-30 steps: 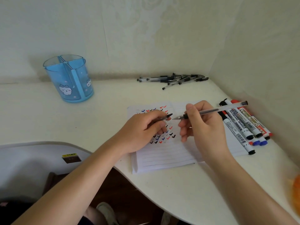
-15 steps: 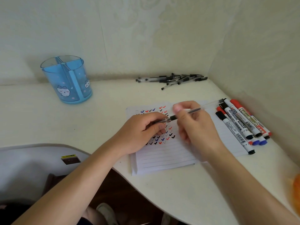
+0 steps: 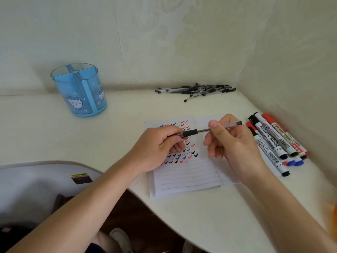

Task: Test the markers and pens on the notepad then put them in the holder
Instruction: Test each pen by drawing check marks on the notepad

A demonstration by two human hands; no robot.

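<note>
As left hand [image 3: 158, 143] and right hand [image 3: 235, 143] pinch pen [image 3: 200, 130], markers [image 3: 273, 141] near wall [image 3: 291, 70]

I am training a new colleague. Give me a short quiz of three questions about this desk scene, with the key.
1. True or false: the blue pen holder already contains pens.
2. Where do the whiteboard markers lie? A) to the right of the notepad B) in the holder C) along the back wall
3. Which hand or hands grip the gel pen above the notepad?

Key:
1. False; the holder looks empty.
2. A.
3. Both: the left hand pinches its tip end and the right hand holds its barrel.
</note>
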